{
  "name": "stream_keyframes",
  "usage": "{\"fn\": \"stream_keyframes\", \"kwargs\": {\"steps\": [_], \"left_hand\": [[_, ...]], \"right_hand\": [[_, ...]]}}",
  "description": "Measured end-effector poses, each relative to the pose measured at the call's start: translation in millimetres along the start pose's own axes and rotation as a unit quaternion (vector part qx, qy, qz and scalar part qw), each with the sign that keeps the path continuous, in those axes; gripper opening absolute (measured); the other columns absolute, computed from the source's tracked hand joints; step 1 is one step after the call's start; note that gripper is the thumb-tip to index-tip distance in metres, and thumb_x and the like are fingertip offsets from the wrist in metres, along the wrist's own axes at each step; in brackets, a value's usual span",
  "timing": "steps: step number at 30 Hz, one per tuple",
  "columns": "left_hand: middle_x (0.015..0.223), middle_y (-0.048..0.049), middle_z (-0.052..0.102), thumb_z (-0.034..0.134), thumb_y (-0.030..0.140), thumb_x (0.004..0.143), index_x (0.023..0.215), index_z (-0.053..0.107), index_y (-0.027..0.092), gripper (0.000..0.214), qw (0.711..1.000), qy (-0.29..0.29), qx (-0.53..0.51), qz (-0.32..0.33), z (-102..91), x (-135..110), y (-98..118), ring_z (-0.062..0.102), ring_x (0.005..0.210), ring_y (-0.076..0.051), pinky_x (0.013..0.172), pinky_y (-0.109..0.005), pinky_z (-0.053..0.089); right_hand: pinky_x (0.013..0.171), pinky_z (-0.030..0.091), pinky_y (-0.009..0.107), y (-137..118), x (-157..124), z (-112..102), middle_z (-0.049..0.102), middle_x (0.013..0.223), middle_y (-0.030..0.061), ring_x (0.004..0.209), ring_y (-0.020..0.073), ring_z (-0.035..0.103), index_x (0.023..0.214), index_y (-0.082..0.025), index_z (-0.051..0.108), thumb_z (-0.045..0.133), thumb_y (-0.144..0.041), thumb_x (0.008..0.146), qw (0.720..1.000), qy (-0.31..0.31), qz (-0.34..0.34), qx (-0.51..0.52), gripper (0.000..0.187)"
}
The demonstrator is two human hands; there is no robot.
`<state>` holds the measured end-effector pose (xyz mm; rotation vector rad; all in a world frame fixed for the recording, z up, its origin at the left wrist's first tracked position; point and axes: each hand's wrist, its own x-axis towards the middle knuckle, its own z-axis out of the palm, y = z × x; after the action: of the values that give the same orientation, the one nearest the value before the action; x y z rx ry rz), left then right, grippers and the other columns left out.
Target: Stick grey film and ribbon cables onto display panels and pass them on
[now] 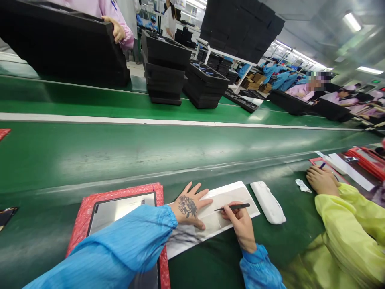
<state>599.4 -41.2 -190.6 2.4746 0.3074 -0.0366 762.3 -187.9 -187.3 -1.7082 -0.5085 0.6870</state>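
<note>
My left hand (189, 206) lies flat on a white sheet (237, 190), its fingers spread and a dark drawing on its back. Between the fingers of my right hand (240, 224) is a pair of slim black tweezers (240, 206), the pointed end aimed left, just over the sheet. I cannot tell whether the tip touches the paper. Under my left sleeve lies a flat panel (120, 208) with a dark border, resting on red bubble wrap (120, 192); the sleeve hides much of both.
A folded white cloth bundle (267, 202) sits right of the sheet, near a crumpled white scrap (303, 186). A co-worker's hands (323, 180) in yellow sleeves work at the right. Beyond the green belt (150, 148), black trays (165, 68) are stacked; another person's hand (116, 30) holds one.
</note>
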Motion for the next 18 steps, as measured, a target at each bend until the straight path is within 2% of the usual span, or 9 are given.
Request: {"fn": "stream_keyframes", "kwargs": {"steps": [8,18], "left_hand": [[0.160,-0.0059,0.027,0.077,0.052,0.070,0.146,0.045,0.032,0.084,1.000,0.012,-0.008,-0.002,2.5,0.3,-1.2,0.013,0.149,-0.039,0.119,-0.057,0.002],[0.161,-0.0069,0.026,0.078,0.056,0.068,0.148,0.042,0.030,0.091,1.000,-0.013,-0.011,-0.004,-6.2,-2.5,3.3,0.011,0.149,-0.039,0.119,-0.057,0.000]], "right_hand": [[0.061,0.059,0.036,1.4,0.3,0.7,0.071,0.067,0.0003,0.065,0.0228,0.069,0.079,-0.021,0.061,0.087,-0.057,0.055,1.000,-0.001,0.003,0.001,0.050],[0.057,0.059,0.036,-0.5,5.0,3.3,0.072,0.067,0.0024,0.062,0.0231,0.069,0.077,-0.021,0.061,0.086,-0.058,0.055,1.000,-0.008,-0.001,-0.009,0.050]]}}
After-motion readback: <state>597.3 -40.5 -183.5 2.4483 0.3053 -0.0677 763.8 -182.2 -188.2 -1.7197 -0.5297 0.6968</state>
